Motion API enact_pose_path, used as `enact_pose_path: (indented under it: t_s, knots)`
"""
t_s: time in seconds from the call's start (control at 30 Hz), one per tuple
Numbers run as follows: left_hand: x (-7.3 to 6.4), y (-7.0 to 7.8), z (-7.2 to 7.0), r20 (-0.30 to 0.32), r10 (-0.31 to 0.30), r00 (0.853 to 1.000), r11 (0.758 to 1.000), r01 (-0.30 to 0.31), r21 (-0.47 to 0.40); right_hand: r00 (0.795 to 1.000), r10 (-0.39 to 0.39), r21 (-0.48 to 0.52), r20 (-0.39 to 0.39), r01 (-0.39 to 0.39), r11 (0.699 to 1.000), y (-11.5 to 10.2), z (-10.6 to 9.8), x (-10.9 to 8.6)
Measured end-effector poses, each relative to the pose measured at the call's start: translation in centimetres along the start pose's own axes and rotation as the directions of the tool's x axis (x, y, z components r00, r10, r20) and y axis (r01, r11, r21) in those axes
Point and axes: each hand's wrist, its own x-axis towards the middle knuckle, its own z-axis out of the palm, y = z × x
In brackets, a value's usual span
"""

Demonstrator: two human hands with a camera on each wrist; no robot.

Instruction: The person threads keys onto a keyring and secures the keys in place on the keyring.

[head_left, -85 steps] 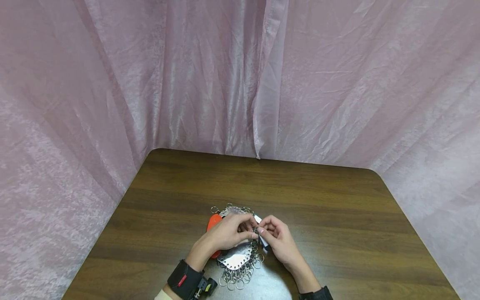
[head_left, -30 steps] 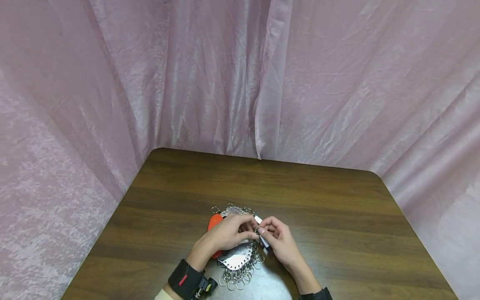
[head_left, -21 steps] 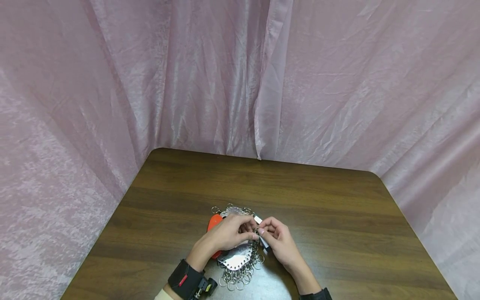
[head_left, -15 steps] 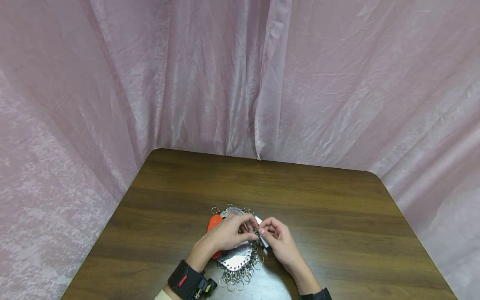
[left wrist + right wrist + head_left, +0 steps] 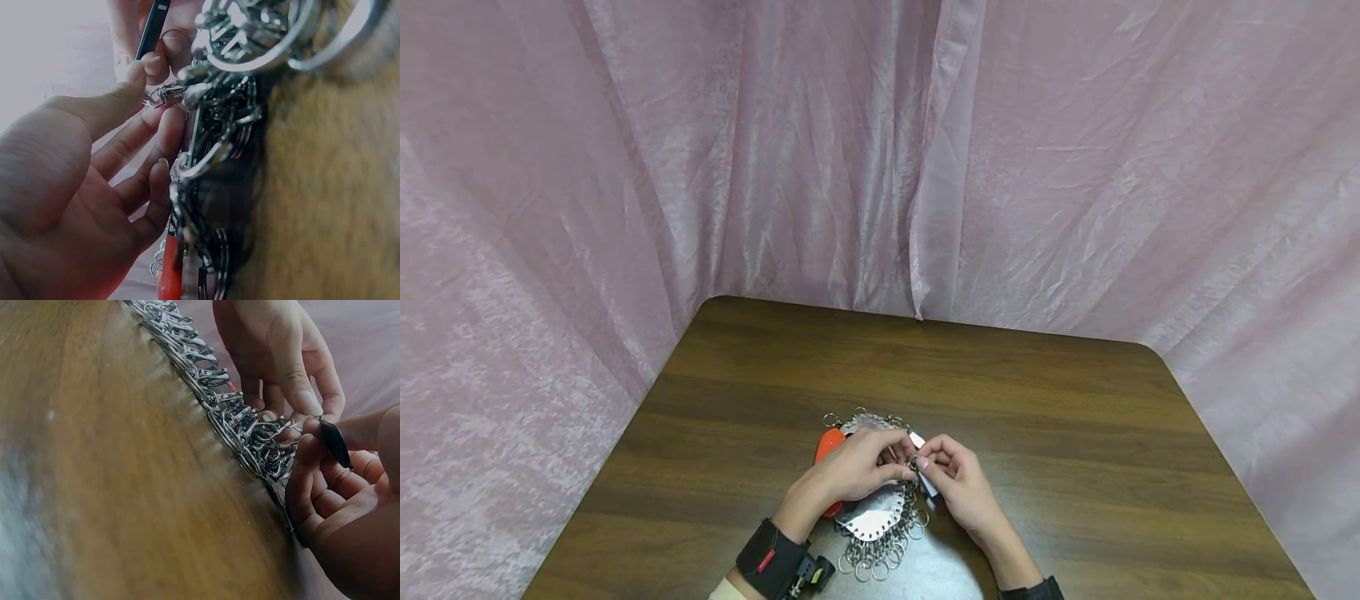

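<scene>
My left hand (image 5: pixel 865 461) reaches over a shiny silver plate (image 5: pixel 872 521) edged with small holes, from which many metal rings and clasps (image 5: pixel 244 434) hang. Between its thumb and forefinger it pinches a small metal clasp (image 5: pixel 164 95). Facing it, my right hand (image 5: pixel 958 487) pinches a small, slim black piece (image 5: pixel 335 444) between thumb and forefinger, right at the left thumb tip. A white strip with a dark end (image 5: pixel 929 487) shows beside the right fingertips. An orange-red rounded piece (image 5: pixel 829 444) lies at the plate's left, partly under the left hand.
Everything rests near the front of a brown wooden table (image 5: pixel 1037 433). Loose rings (image 5: pixel 871 568) fan out from the plate toward the near edge. Pink curtains (image 5: pixel 820 150) hang behind the table and at its sides.
Both hands stay in nearly the same place, fingertips together over the plate. Only slight shifts of the fingertips and the white strip show.
</scene>
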Motion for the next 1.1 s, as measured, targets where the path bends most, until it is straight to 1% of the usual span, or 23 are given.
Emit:
enact_pose_path:
  t_s: [0.2, 0.37, 0.6, 0.93, 1.1]
  knots:
    - [-0.01, 0.03, 0.02, 0.004, -0.025, 1.000, 1.000, 0.025, -0.001, 1.000, 0.003, 0.002, 0.001, -0.003, 1.000, 0.10, -0.01, 0.02]
    - [0.09, -0.09, 0.11, 0.011, -0.033, 0.999, 0.999, 0.033, -0.031, 1.000, 0.012, 0.004, -0.007, -0.012, 1.000, 0.06, -0.03, 0.09]
    - [0.22, -0.27, 0.17, 0.016, -0.011, 1.000, 0.999, 0.012, -0.048, 1.000, 0.011, -0.010, -0.017, -0.011, 1.000, 0.04, -0.05, 0.09]
    - [0.16, -0.49, 0.24, 0.011, -0.005, 1.000, 1.000, 0.005, -0.017, 1.000, -0.003, -0.014, -0.006, 0.003, 1.000, 0.09, -0.05, 0.11]
    - [0.16, -0.53, 0.24, 0.008, 0.011, 1.000, 1.000, -0.011, 0.002, 1.000, -0.004, -0.014, -0.003, 0.004, 1.000, 0.05, 0.02, 0.10]
